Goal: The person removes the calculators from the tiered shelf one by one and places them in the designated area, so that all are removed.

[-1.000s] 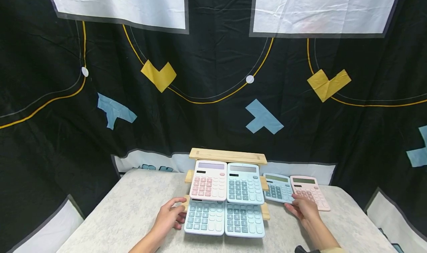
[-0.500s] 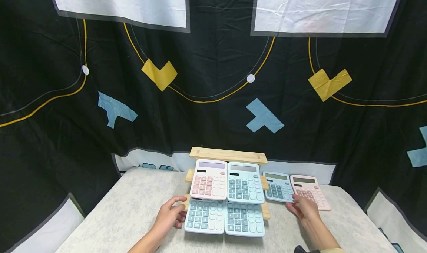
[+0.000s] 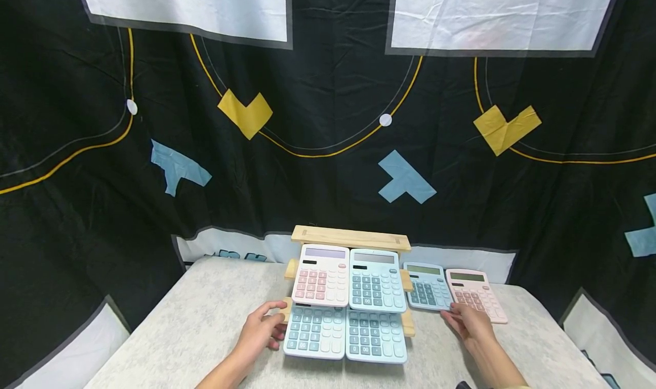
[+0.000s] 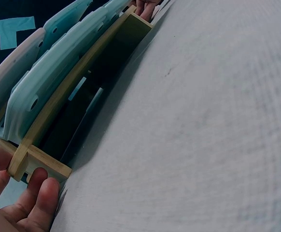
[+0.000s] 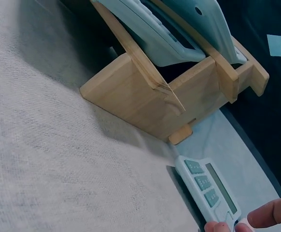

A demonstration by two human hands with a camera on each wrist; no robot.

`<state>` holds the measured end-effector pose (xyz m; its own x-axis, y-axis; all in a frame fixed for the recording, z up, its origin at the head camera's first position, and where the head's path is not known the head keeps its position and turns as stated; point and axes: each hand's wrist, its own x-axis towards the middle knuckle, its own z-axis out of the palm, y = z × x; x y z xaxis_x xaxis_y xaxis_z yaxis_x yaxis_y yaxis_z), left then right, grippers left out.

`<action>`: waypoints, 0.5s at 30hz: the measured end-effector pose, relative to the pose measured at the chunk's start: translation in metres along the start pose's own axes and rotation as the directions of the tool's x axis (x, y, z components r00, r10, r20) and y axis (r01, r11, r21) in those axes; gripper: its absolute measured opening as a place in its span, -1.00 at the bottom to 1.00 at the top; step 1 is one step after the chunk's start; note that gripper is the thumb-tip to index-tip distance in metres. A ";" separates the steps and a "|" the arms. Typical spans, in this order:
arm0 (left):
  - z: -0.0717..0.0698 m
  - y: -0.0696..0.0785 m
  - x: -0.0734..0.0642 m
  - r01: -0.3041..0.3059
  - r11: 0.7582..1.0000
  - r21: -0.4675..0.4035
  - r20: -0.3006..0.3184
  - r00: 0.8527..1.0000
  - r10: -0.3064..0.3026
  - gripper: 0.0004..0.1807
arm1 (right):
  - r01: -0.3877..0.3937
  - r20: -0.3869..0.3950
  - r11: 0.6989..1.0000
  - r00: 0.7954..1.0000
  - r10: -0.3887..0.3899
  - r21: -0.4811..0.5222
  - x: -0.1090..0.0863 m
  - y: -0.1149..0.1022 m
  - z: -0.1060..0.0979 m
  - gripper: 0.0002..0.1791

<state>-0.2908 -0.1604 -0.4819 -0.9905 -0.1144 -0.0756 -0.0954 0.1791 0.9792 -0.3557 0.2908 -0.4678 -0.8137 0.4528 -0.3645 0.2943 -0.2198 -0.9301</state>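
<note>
A wooden tiered rack [image 3: 351, 238] stands mid-table, bearing a white-and-pink calculator [image 3: 330, 256] and a blue one [image 3: 376, 303] on its upper tier. Two more blue calculators, the left [image 3: 314, 346] and the right [image 3: 376, 352], lean on the lower tier. My left hand [image 3: 258, 330] grips the rack's left end, with thumb and fingers about the wood [image 4: 46, 161]. To the right of the rack, my right hand [image 3: 471, 322] pinches the near right corner of a loose blue calculator [image 3: 426, 293]. In the right wrist view, fingertips [image 5: 217, 227] meet that calculator's edge.
Just right of the loose blue calculator lies a pink calculator [image 3: 474, 281], partly behind my right hand. A pale mottled table [image 3: 169, 332] spreads beneath everything. Behind it hangs a black cloth [image 3: 328, 195] with white panels and coloured shapes.
Hardly anything moves. The loose blue calculator's far edge shifts very slightly away while my right hand stays at its corner. The left hand keeps its place on the rack.
</note>
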 end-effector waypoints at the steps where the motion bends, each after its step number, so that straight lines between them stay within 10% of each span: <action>1: 0.000 0.000 0.000 -0.001 1.000 0.001 0.000 1.000 0.001 -0.54 | -0.001 -0.003 1.000 1.000 0.001 -0.004 -0.001 0.000 -0.001 -0.47; 15: 0.001 0.001 0.002 0.011 1.000 0.010 -0.013 1.000 -0.011 -0.54 | 0.035 -0.037 0.990 0.998 -0.040 -0.136 -0.001 0.008 -0.030 -0.33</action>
<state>-0.2926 -0.1594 -0.4810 -0.9881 -0.1293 -0.0834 -0.1070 0.1879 0.9763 -0.3376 0.3146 -0.4762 -0.8057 0.4931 -0.3282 0.3313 -0.0841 -0.9398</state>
